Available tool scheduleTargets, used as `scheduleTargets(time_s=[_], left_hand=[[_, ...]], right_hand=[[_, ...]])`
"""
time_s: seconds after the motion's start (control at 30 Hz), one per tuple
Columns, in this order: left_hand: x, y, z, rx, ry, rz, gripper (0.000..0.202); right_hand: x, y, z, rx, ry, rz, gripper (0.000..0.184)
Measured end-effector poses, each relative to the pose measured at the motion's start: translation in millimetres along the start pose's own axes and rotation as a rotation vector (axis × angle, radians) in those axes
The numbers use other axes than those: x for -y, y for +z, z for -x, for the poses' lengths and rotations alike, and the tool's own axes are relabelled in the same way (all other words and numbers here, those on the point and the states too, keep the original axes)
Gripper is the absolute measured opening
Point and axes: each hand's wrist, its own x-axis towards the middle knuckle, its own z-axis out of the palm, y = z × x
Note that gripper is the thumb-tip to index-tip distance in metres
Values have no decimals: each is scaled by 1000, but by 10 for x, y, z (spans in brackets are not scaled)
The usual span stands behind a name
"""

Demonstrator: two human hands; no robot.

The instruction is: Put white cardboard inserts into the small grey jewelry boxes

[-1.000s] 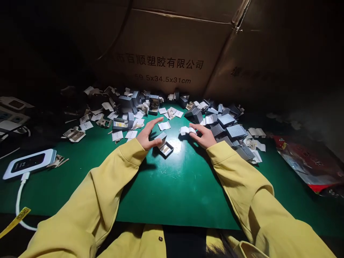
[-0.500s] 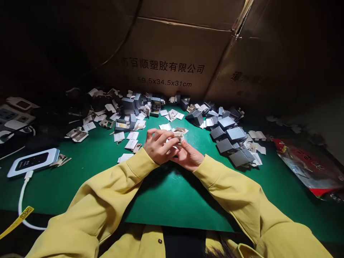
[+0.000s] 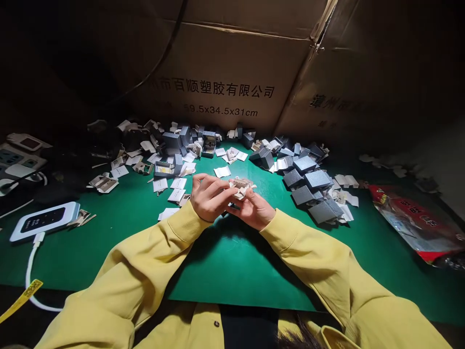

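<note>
Both hands meet over the green table around a small folded card insert (image 3: 242,183), white and beige with a hollow in its middle. My left hand (image 3: 210,198) comes at it from the left, its fingers bent over the near side. On the right, my right hand (image 3: 255,209) grips the insert with the thumb at its edge and the fingers underneath. Part of the insert is hidden behind the fingers. Just beyond the hands lies a white paper card (image 3: 222,171) on the table.
Dark grey small boxes (image 3: 318,180) are heaped at right, with more boxes (image 3: 172,140) and paper pieces at back left. A white device (image 3: 45,221) with a cable lies left. A red-and-clear plastic bag (image 3: 417,223) lies right. Large cardboard cartons (image 3: 225,58) stand behind.
My left hand has shifted slightly left, and its fingers have moved. More of the card insert's hollow upper side shows between the hands. The right hand has hardly moved.
</note>
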Motion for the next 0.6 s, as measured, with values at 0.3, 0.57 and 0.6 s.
scheduleTargets(time_s=[0.3, 0.57, 0.6], left_hand=[[-35, -4, 3, 69, 84, 124, 15], [-14, -34, -62, 95, -194, 215, 33], [-7, -24, -61, 130, -194, 248, 37]], right_hand=[[133, -153, -71, -22, -139, 279, 59], [596, -272, -2, 264, -50, 848, 51], [605, -260, 6, 295, -38, 863, 52]])
